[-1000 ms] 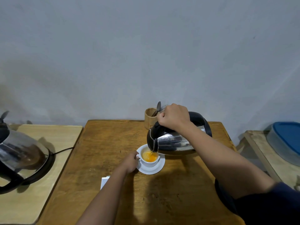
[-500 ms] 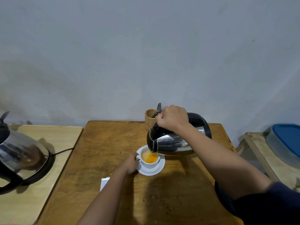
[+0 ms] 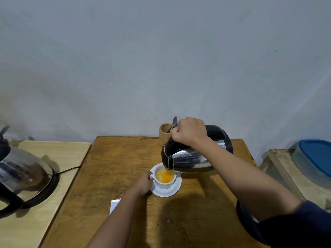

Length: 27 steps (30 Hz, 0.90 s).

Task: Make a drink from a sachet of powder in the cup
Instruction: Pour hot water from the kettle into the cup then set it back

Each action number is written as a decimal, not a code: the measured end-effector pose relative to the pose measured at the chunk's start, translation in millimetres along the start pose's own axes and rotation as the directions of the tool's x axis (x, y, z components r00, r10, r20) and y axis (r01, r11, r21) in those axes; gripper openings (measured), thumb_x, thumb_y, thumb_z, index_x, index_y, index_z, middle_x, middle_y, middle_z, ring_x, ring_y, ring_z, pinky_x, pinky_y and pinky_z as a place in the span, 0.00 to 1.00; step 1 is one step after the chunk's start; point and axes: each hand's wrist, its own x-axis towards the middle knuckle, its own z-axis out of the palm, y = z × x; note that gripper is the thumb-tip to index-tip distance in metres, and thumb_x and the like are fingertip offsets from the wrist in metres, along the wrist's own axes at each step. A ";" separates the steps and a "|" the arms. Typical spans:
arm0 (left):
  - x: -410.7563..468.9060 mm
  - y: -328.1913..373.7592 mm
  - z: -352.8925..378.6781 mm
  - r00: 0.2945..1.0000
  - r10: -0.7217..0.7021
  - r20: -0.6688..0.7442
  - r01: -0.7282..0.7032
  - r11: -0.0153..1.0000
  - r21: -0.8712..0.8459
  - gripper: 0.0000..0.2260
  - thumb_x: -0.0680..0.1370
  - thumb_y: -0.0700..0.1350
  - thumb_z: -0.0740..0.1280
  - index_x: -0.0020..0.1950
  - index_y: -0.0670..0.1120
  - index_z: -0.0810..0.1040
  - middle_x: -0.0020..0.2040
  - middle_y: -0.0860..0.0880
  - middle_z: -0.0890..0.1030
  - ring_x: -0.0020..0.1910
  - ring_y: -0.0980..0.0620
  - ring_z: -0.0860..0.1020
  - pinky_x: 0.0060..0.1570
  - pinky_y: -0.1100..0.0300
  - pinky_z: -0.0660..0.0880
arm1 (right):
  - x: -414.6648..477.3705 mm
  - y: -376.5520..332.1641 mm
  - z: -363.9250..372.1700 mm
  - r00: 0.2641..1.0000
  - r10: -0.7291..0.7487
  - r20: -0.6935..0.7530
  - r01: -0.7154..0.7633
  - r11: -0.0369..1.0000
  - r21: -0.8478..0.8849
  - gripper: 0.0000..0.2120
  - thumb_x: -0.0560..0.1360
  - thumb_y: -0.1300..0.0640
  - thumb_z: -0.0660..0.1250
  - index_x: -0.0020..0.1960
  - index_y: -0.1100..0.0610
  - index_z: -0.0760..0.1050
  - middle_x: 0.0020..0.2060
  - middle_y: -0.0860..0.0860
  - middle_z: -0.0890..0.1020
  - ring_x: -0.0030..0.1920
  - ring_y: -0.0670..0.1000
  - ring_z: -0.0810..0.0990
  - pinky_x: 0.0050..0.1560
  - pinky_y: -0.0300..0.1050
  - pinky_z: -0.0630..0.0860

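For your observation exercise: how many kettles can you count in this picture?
2. One kettle is tilted over the cup on the middle table, held by the right hand. The other kettle stands on the left table, partly cut off by the picture's edge.

Cup (image 3: 164, 181) on saucer (image 3: 165, 191) (mid-table (image 3: 114, 158)), kettle (image 3: 195, 156) tilted over it.

Your right hand (image 3: 190, 132) grips the black handle of the steel kettle (image 3: 193, 156), tipped with its spout over the white cup (image 3: 164, 183), which holds orange liquid and sits on a saucer (image 3: 167, 192) on the wooden counter (image 3: 116, 158). Your left hand (image 3: 144, 182) holds the cup's handle. A second kettle (image 3: 23, 172) stands on the pale counter at your left.
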 end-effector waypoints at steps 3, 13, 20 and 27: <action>-0.8 -0.3 -0.4 1.000 -0.003 0.004 0.003 1.000 -0.004 0.13 0.80 0.41 0.55 0.62 0.42 0.73 0.59 0.40 0.78 0.53 0.46 0.75 0.53 0.53 0.71 | 0.8 -0.8 -3.5 1.000 -0.002 0.000 0.002 1.000 0.002 0.19 0.73 0.53 0.58 0.25 0.55 0.61 0.25 0.48 0.64 0.25 0.47 0.63 0.27 0.39 0.57; -4.0 2.1 -1.4 1.000 0.003 0.011 -0.003 1.000 -0.016 0.13 0.80 0.41 0.55 0.61 0.43 0.74 0.58 0.42 0.78 0.51 0.49 0.74 0.49 0.57 0.69 | 1.5 -2.0 -5.3 1.000 0.007 -0.010 -0.007 1.000 0.007 0.19 0.73 0.53 0.58 0.25 0.56 0.61 0.24 0.49 0.65 0.25 0.48 0.63 0.27 0.39 0.58; -5.7 2.9 -0.3 1.000 0.012 0.000 -0.012 1.000 -0.020 0.13 0.80 0.41 0.55 0.60 0.43 0.74 0.54 0.45 0.77 0.50 0.48 0.74 0.49 0.57 0.69 | -0.6 -1.9 -7.0 1.000 0.021 -0.007 -0.021 1.000 0.019 0.18 0.73 0.54 0.58 0.25 0.56 0.61 0.24 0.49 0.65 0.25 0.49 0.64 0.27 0.40 0.59; -5.2 4.3 -0.5 1.000 -0.019 -0.012 0.019 1.000 -0.024 0.13 0.79 0.40 0.56 0.62 0.43 0.73 0.58 0.41 0.78 0.51 0.48 0.75 0.51 0.56 0.71 | -1.8 -2.3 -2.4 1.000 0.001 0.005 -0.001 1.000 0.023 0.18 0.73 0.53 0.58 0.25 0.55 0.62 0.24 0.49 0.65 0.25 0.47 0.64 0.28 0.39 0.60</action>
